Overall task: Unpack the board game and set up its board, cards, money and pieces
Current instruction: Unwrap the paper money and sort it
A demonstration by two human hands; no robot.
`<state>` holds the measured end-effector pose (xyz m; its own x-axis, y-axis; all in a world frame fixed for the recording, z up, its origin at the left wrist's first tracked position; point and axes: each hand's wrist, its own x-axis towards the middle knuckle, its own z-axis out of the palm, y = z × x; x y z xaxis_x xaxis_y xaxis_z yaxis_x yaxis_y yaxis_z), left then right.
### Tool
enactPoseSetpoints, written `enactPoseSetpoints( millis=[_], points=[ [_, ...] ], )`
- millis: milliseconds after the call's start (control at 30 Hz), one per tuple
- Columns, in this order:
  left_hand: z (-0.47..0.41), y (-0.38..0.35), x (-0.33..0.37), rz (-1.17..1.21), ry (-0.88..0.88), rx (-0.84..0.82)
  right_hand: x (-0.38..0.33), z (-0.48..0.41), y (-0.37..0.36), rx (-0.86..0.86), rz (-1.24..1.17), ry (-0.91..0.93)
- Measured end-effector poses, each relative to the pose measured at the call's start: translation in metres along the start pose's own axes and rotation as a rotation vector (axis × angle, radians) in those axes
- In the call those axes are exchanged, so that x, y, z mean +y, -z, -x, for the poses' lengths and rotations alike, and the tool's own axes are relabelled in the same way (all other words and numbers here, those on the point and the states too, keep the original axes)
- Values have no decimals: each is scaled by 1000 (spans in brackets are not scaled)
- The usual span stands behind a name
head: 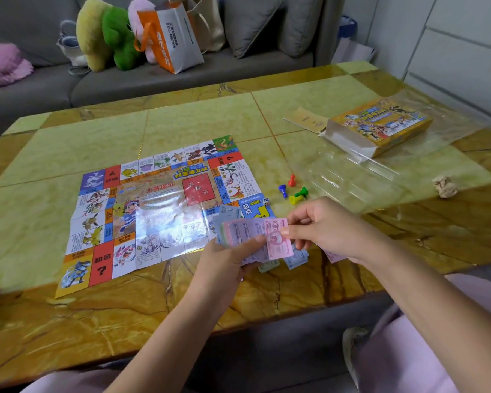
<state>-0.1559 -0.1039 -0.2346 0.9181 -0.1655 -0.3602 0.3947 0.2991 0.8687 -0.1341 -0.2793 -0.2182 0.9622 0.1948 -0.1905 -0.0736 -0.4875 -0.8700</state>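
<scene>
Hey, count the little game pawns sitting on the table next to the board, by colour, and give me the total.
Red pawn: 1
Blue pawn: 1
Green pawn: 1
Yellow pawn: 1
Total: 4

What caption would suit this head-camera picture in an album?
Two hands, left hand and right hand, sort play money beside the unfolded board.

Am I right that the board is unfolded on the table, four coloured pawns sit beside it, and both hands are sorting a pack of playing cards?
Not quite. In the head view the left hand and right hand hold paper play money, not playing cards. The board and the pawns are as you say.
</scene>
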Motion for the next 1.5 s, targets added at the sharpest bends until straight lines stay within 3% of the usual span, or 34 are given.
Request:
enactPoseSetpoints(
  millis=[133,367,433,500,567,633,767,900,1167,1500],
  points=[
    [-1,3,7,35,-23,74,4,-1,20,21,75,-40],
    [-4,11,16,67,-39,145,25,-3,42,90,543,-269],
    [-2,10,15,61,-44,111,18,-1,36,200,642,-202],
    [0,8,12,55,-45,63,7,1,27,218,392,-81],
    [3,6,10,12,-47,34,-9,6,10,36,-56,-30],
    [5,4,6,-75,-69,18,-9,6,-9,-62,-236,-4],
    [9,4,6,-120,-71,-77,-2,5,-27,1,-327,10],
    [10,7,17,232,32,-207,-4,6,-26,104,-337,21],
    [9,8,16,-29,-131,-92,-13,11,-28,132,-349,78],
    [7,10,14,-79,-244,24,-15,12,-29,179,-405,119]
  ],
)
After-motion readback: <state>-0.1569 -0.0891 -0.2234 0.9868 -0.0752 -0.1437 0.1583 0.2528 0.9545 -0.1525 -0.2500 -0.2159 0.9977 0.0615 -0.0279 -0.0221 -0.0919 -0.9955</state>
